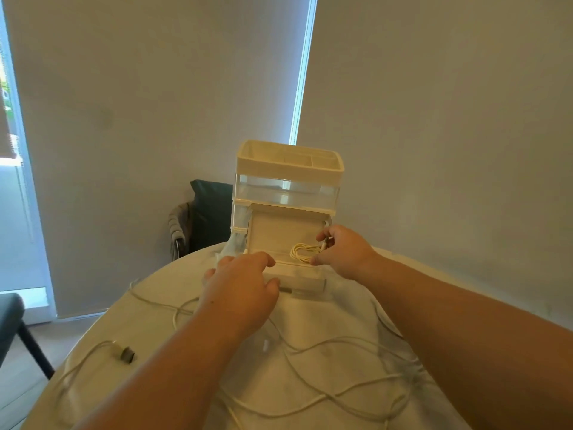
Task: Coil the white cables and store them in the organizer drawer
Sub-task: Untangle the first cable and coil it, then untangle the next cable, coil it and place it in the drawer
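A cream organizer (290, 169) stands at the far side of a table (148, 330) with a white cloth on it. Its lower drawer (299, 274) is pulled out toward the person. A small coiled cable (300, 253) lies inside the drawer, near the right side. The right hand (347, 252) is at the drawer's right edge. Its thumb and first finger pinch one end of the coiled cable; the hand hides its other fingers. The left hand (245, 290) rests on the front left corner of the drawer. Its fingers lie fairly straight and a little apart, and the thumb touches the drawer front. The hand hides that corner, so you cannot tell if it is pressing down. Loose cables (347, 338) wind all over the cloth, and the arms cover parts of them. A grey plug (126, 355) lies at the left, a bit blurry. A chair (210, 209) with a dark cushion is half hidden behind the table.
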Demonstrator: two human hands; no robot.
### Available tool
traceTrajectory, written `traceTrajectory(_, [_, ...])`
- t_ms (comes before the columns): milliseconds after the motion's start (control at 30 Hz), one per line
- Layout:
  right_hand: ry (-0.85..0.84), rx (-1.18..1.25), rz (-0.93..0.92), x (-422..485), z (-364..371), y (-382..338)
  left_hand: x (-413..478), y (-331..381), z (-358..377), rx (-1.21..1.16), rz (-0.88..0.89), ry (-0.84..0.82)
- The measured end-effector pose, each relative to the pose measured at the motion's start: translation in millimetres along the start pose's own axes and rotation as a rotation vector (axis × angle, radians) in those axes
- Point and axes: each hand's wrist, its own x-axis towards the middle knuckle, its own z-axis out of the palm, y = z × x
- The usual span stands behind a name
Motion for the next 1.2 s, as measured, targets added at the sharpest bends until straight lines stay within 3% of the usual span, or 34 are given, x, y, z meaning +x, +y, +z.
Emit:
traceTrajectory(333, [-0.171,-0.251,-0.030,26,14,7,2,-3,0,-0.034,-0.013,-0.017])
traceTrajectory(533, [-0.224,-0.281,-0.018,31,13,5,0,-3,2,-0.052,-0.016,-0.016])
traceTrajectory(667, [-0.195,-0.230,0.004,35,9,7,0,-2,1,-0.047,-0.016,-0.020])
traceTrajectory(867, [0.033,-0.401,-0.080,19,3,-8,1,-3,1,-0.048,-0.004,0.012])
traceTrajectory(1000, [-0.271,-0.827,-0.170,-6,13,-22,3,-5,2,-0.063,0.004,0.013])
traceTrajectory(1100, [-0.328,-0.808,-0.134,-26,8,-31,3,-6,-1,-0.130,0.037,0.061])
traceTrajectory(1200, [-0.186,-0.650,-0.135,-42,-6,-40,4,-4,-9,-0.158,0.043,0.121])
